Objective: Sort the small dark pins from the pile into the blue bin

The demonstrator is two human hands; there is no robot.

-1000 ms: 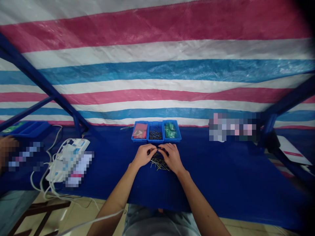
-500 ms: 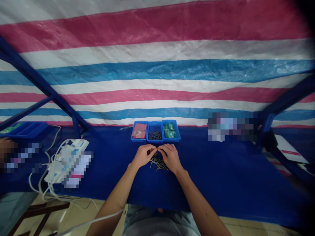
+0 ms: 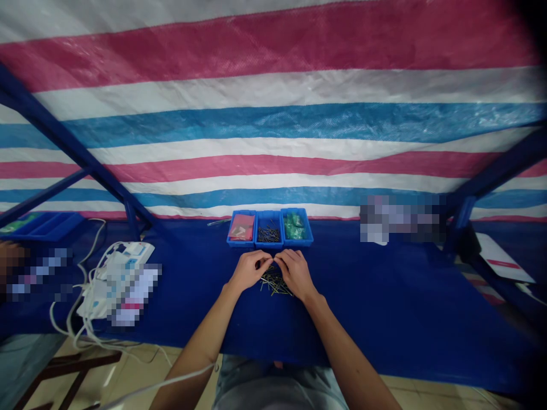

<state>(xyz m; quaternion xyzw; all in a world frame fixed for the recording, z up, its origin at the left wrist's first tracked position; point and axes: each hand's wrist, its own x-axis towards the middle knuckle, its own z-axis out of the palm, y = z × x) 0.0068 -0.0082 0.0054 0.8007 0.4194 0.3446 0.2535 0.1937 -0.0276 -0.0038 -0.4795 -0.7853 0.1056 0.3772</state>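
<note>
Two hands at it, left hand (image 3: pixel 249 270) and right hand (image 3: pixel 296 270) pinching fingertip-to-fingertip (can't tell on what), so a slack grip could probably drop something into the loose metal pins (image 3: pixel 274 283) right under them.

Free rm on tbl (image 3: pixel 384 307) R, bins (image 3: pixel 269 245) ahead, cables (image 3: pixel 90 327) L

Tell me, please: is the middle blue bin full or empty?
The middle blue bin is partly filled: nail-like metal pieces lie toward its near end, and bare blue shows behind them.
</note>
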